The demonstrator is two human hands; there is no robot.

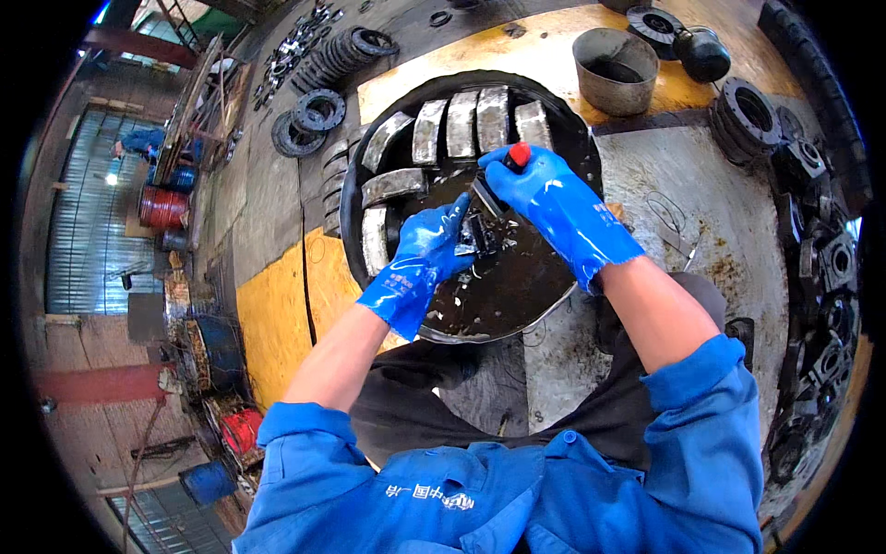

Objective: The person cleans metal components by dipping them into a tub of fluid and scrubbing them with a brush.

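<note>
Both hands wear blue rubber gloves above a round black basin (517, 330) of dark, oily liquid. My right hand (537, 187) is closed round a red-handled tool (520, 155) with a flat, dark head angled down to the left. I cannot make out whether it is a scraper or a brush. My left hand (427, 245) grips the left side of a dark, wet metal block (475, 238), whose shape is partly hidden by the fingers. The tool's head is close above this block. Several curved, silvery metal segments (460, 125) line the basin's far and left sides.
A grey bucket (616, 96) stands beyond the basin to the right. Metal rings (318, 110) and a row of stacked rings lie at far left. Flanged parts (746, 113) and dark castings (838, 263) line the right side. Yellowish boards (277, 305) cover parts of the floor.
</note>
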